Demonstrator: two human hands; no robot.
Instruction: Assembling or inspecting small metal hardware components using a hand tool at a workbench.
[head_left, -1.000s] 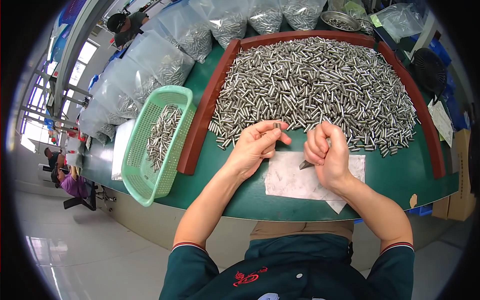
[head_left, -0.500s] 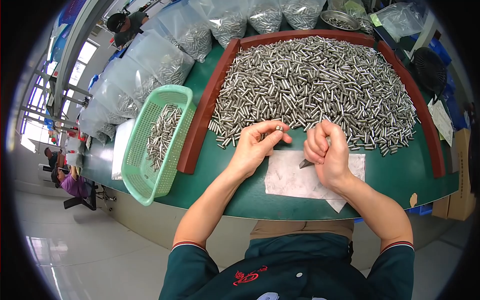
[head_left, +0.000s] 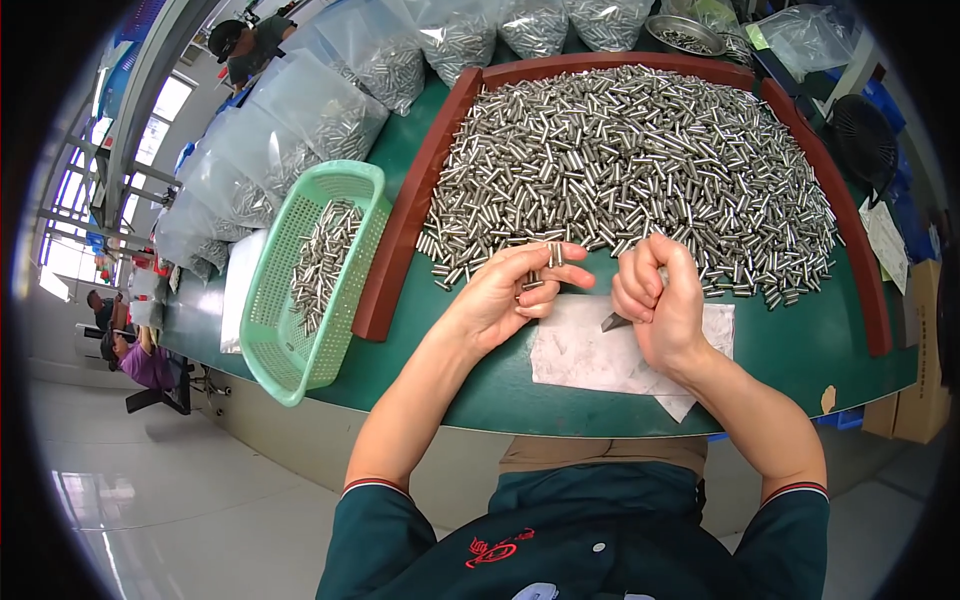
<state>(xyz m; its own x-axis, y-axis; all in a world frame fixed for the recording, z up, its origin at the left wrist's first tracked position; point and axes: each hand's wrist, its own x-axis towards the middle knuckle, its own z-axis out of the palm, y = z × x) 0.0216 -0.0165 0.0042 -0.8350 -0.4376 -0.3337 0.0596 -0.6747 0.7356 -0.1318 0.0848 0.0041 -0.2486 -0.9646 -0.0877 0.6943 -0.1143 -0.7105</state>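
Observation:
My left hand (head_left: pixel 496 302) is closed on several short metal pins (head_left: pixel 556 256), pinched upright between thumb and fingers, with more showing lower against the curled fingers. To its right, my right hand (head_left: pixel 660 305) is curled into a fist around a tool with a dark, pointed tip (head_left: pixel 614 322); the rest of the tool is hidden in the palm. Both hands hover above a stained white cloth (head_left: pixel 580 355). Just beyond them spreads a large heap of shiny metal pins (head_left: pixel 630 160) on the green tabletop (head_left: pixel 480 400).
Dark red wooden rails (head_left: pixel 400 240) border the heap. On the left stands a green perforated basket (head_left: pixel 262 300) partly filled with pins. Clear bags of pins (head_left: pixel 345 115) line the back and left. A metal bowl (head_left: pixel 685 36) and black fan (head_left: pixel 862 145) are at the back right.
My left hand has turned and its fingers have spread a little, so the pins in it show more. My right hand stays closed in nearly the same place.

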